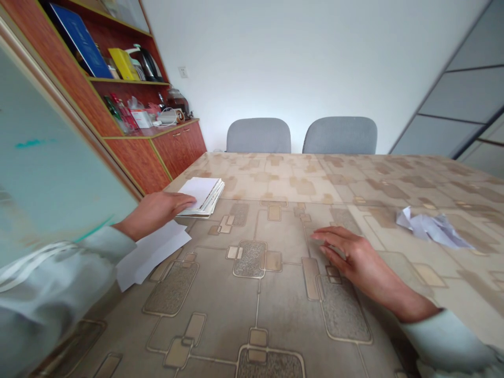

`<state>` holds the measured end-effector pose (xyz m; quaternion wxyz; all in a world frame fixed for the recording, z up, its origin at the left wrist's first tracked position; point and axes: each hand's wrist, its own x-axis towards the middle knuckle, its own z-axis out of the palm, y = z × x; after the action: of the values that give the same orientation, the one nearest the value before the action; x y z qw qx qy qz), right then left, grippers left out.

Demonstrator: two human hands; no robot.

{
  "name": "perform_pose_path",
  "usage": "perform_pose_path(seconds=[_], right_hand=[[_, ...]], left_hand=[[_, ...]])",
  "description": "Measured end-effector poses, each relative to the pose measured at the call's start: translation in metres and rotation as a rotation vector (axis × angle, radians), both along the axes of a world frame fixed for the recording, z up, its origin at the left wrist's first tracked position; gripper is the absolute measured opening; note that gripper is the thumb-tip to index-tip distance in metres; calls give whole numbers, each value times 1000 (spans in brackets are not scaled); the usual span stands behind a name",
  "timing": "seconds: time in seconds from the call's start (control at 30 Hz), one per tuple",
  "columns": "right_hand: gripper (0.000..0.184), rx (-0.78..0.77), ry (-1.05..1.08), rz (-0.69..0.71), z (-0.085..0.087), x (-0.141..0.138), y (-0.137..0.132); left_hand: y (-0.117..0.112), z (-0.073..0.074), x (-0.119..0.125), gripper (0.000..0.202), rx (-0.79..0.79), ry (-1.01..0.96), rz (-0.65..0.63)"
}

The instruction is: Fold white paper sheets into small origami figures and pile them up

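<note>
My left hand point(163, 207) is at the left edge of a thick stack of papers point(202, 191), a plain white sheet on top. Its thumb side presses on that top sheet; the other fingers are mostly hidden, and the hand looks closed on the stack's edge. Some loose white paper point(157, 252) lies flat on the table, partly beneath my left wrist. Over the middle right of the patterned tabletop point(283, 310), my right hand point(350, 252) has loosely bent fingers held apart, with nothing between them.
Crumpled white paper point(433, 227) lies at the right on the table. Two grey chairs point(259, 135) stand behind the far edge, against a white wall. A wooden shelf unit point(129, 163) at the left holds folders, a kettle and bottles.
</note>
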<state>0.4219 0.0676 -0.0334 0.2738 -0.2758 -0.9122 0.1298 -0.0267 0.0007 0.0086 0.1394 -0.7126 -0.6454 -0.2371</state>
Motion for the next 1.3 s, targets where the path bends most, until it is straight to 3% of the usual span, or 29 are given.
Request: perform_pose_path(seconds=[0.1, 0.3, 0.7, 0.9, 1.03, 1.17, 1.23, 1.3], right_hand=[[25, -17, -12, 8, 2, -1, -1], [24, -27, -17, 8, 2, -1, -1], [24, -23, 4, -3, 4, -2, -3], [23, -14, 5, -26, 4, -1, -2], [26, -16, 13, -8, 11, -4, -9], [53, -1, -15, 66, 19, -14, -29], [64, -25, -56, 119, 22, -20, -40], [61, -72, -91, 187, 23, -25, -48]], left_hand=[[-3, -2, -4, 50, -158, 68, -106], [-1, -2, -12, 58, -218, 52, -150], [-4, 2, -3, 43, -154, -167, 39], [-5, 13, 12, 43, -87, -212, 85], [-20, 19, 46, 30, 5, -171, 32], [-45, 13, 110, 21, 58, -67, -316], [-57, 5, 146, 23, -38, -85, -440], [-64, -5, 179, 32, -144, -110, -520]])
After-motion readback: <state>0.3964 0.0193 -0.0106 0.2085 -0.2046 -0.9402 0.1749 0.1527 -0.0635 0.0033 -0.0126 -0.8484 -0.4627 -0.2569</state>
